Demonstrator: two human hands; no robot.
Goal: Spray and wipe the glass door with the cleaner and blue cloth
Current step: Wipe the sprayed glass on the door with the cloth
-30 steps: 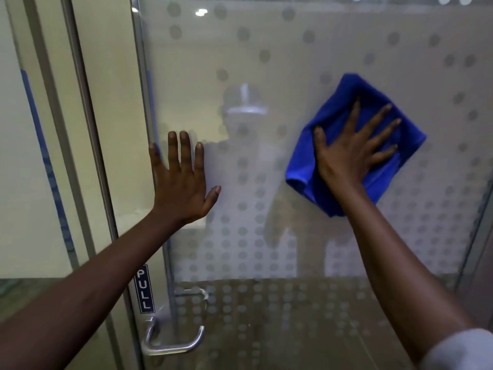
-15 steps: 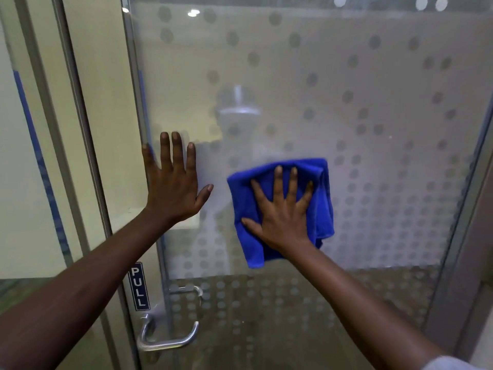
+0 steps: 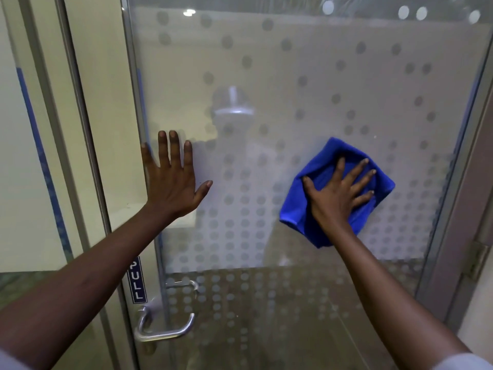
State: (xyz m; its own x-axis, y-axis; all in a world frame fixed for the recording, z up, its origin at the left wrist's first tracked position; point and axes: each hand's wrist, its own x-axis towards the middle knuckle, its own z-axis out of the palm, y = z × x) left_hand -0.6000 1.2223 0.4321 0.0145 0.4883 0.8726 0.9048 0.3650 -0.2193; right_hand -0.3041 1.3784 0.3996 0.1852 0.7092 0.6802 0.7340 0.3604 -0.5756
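Cloth [image 3: 314, 209], pinned flat to the door [image 3: 320, 76] under the spread right hand [image 3: 337, 193], has swept back rightward from beside the braced, open left hand [image 3: 173, 180], so wiping continues across the glass.

To the left stands a pale cream wall [image 3: 101, 102] behind a fixed glass panel [image 3: 16, 156] that carries a blue stripe [image 3: 40, 156]. A grey metal frame [image 3: 66, 129] runs upright there. On the right is a grey door post [image 3: 464, 209] with a hinge [image 3: 477, 259]. Round ceiling lights [image 3: 412, 12] reflect at the top.
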